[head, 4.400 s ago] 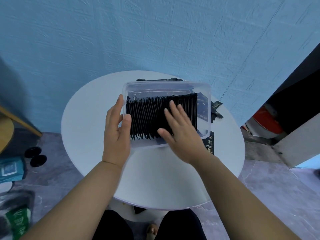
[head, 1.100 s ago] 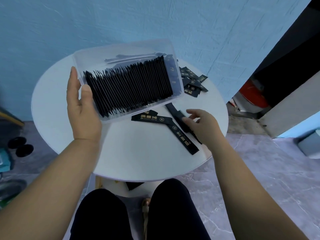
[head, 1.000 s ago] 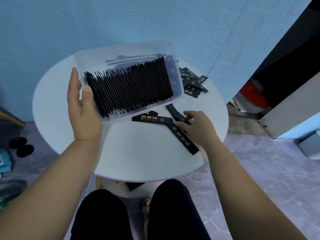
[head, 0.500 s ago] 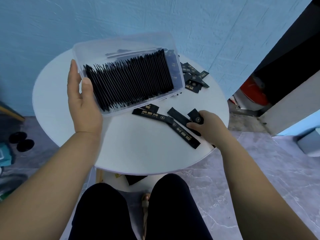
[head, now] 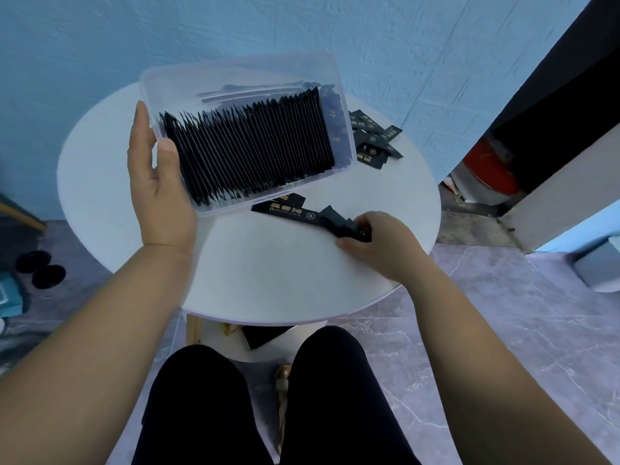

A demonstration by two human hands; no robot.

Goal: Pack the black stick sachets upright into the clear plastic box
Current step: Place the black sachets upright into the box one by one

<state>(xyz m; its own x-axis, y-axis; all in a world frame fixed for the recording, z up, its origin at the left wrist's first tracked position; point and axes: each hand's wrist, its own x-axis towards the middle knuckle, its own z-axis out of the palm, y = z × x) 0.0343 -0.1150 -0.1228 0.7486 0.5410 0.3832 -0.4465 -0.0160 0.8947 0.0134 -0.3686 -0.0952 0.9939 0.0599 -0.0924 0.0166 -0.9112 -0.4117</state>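
Right hand [head: 379, 245] grasping loose sachets [head: 340, 224] on table [head: 268, 280], left hand [head: 161, 193] gripping tilted box [head: 188, 85]

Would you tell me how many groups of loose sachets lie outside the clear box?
2: one pile right of the clear box, and one group in front of it, where the right hand grips some. Others may hide beneath.
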